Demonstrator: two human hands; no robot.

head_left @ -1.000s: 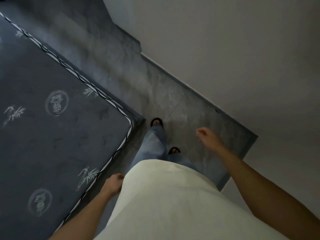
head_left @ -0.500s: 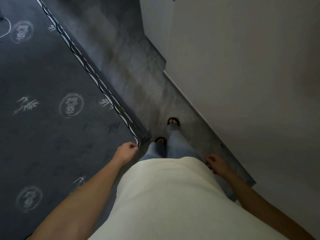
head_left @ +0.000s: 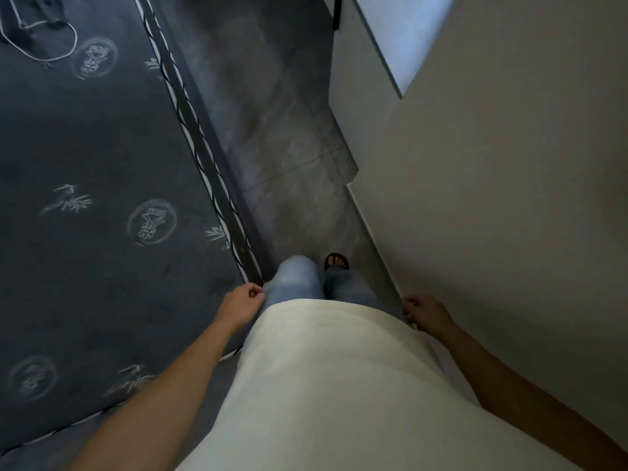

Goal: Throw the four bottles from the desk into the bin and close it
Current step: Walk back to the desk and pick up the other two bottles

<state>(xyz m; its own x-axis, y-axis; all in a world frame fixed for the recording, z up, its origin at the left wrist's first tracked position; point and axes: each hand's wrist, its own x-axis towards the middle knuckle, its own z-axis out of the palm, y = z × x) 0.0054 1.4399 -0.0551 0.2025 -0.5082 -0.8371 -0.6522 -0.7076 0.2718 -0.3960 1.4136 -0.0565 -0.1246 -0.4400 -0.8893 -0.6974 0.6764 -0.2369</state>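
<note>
No bottle, desk or bin is in view. My left hand (head_left: 242, 303) hangs by my hip beside the mattress corner, fingers curled loosely with nothing in them. My right hand (head_left: 425, 312) hangs at my right side close to the wall, fingers also curled and holding nothing. My legs in blue jeans and one sandalled foot (head_left: 336, 261) stand on the grey tiled floor (head_left: 272, 130) between them.
A dark grey mattress (head_left: 95, 198) with a striped edge fills the left side; a white cord (head_left: 47, 45) lies on it at top left. A plain wall (head_left: 492, 198) runs along the right, with a white door or cabinet (head_left: 360, 62) ahead. A narrow floor strip lies between.
I have walked past the mattress corner into the narrow gap beside the wall. The view turned along the passage. Both arms swung with the walk and now hang at my sides.
</note>
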